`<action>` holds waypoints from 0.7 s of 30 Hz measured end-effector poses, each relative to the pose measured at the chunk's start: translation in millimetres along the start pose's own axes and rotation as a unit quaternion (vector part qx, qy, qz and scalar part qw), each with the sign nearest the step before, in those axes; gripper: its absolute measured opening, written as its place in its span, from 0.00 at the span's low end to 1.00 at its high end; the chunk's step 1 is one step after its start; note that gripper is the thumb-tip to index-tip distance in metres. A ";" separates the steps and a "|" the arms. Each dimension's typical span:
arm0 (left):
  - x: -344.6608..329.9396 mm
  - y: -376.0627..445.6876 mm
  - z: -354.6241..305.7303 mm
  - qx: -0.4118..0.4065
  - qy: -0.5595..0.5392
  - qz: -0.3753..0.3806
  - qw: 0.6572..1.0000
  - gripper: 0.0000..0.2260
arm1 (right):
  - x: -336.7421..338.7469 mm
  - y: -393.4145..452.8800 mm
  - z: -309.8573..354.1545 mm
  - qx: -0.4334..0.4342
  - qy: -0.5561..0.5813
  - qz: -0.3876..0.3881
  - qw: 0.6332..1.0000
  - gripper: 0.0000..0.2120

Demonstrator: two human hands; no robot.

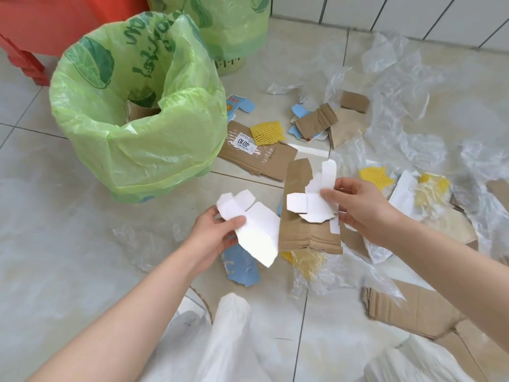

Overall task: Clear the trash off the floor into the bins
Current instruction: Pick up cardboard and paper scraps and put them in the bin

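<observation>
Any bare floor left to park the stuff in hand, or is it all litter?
Free: the tiles left of the left hand, below the green-lined bin, and the strip between that bin and the red stool. Crowded: everything right of the bin, with cardboard, yellow foam net and clear plastic film.

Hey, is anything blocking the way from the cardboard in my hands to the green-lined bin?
Nothing visible does. The left hand holds white card, the right hand brown cardboard, and the bin gapes open up-left with its mouth uncovered.
</observation>
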State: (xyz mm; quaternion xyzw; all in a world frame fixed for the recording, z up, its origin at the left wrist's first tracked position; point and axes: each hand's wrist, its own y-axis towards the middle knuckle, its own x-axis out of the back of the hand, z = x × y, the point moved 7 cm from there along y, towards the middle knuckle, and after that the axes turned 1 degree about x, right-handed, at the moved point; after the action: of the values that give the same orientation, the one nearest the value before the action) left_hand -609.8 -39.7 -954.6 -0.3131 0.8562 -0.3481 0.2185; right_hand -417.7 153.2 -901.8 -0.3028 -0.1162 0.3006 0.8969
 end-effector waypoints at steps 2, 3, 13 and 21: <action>-1.9 -6.1 11.9 0.026 0.059 0.016 0.998 0.16 | 8.5 -4.2 -6.0 0.000 0.000 0.002 1.000 0.04; 1.1 -9.0 16.0 0.031 0.115 -0.001 0.993 0.15 | 13.2 -6.1 -9.6 -0.001 0.001 -0.001 1.000 0.03; 5.4 -15.5 20.0 0.032 0.568 -0.126 0.813 0.18 | 23.5 -13.8 -30.0 -0.028 0.010 -0.008 1.000 0.09; -7.8 -16.0 31.9 -0.063 0.572 -0.146 0.805 0.10 | 28.6 -23.2 -39.9 -0.043 0.012 -0.007 0.999 0.04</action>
State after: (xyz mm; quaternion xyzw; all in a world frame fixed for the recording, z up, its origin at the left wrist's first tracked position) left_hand -579.2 -58.1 -962.8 -0.1921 0.7901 -0.4373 -0.3841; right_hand -368.6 136.9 -918.3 -0.3439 -0.1206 0.2859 0.8863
